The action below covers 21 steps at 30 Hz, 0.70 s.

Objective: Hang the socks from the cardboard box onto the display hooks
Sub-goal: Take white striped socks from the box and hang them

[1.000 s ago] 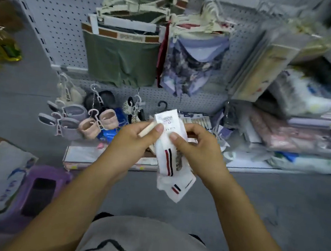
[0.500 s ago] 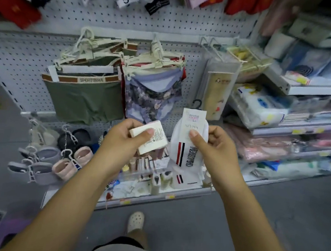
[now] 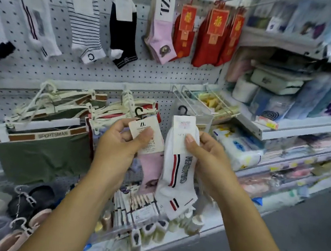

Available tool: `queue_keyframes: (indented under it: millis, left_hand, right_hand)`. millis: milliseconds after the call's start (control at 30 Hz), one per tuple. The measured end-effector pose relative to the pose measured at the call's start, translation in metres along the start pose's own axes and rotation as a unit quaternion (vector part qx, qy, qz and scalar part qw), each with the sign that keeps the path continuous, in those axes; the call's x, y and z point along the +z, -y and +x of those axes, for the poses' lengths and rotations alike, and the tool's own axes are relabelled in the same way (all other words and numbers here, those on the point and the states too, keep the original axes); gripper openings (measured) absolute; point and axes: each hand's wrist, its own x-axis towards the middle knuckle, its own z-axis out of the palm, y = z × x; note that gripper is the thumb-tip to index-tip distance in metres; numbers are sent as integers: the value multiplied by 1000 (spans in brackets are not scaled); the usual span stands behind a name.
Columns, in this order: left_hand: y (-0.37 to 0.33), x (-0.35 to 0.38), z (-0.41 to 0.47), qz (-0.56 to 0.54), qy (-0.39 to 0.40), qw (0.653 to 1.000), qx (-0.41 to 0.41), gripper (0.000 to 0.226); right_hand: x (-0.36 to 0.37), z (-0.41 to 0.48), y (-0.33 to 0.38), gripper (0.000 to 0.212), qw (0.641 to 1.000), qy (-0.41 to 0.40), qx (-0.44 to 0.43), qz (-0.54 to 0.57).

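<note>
Head view showed that we had lifted both pairs up in front of the pegboard [image 3: 104, 74], level with the green briefs [image 3: 39, 153] and just to their right. Our left hand [image 3: 117, 147] pinched the card of the pink pair [image 3: 150, 164], thumb pressed on its face. Our right hand [image 3: 208, 160] pinched the paper band of the white striped pair [image 3: 175, 175] the same way, further right of the briefs. Each pair hung free below its card, with its black hook upright above our fingers.

We judged the sorting done and the hanging not yet begun, since neither hook had reached a peg. Matching stock hung well above the briefs: pink socks [image 3: 163, 41] up and to their right, and white striped socks [image 3: 38, 22] almost straight above. Those were the likely targets. The cardboard box was out of view.

Half a second earlier the hands had sat lower, and only the toes of that upper sock row showed. The left hand's card had lain tilted, with no pink sock visible under it. A second earlier both hands had met on one bundle, with the briefs high above them.
</note>
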Motion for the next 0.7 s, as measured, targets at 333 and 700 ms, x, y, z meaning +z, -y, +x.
queue_keyframes:
  millis: [333, 700]
  left_hand:
    - [-8, 32, 85, 45, 14, 999, -18, 57]
    - [-44, 46, 158, -49, 5, 999, -2, 43]
  right_hand:
    - [25, 71, 17, 31, 998, 35, -2, 42]
    - [7, 134, 49, 26, 996, -41, -50, 60]
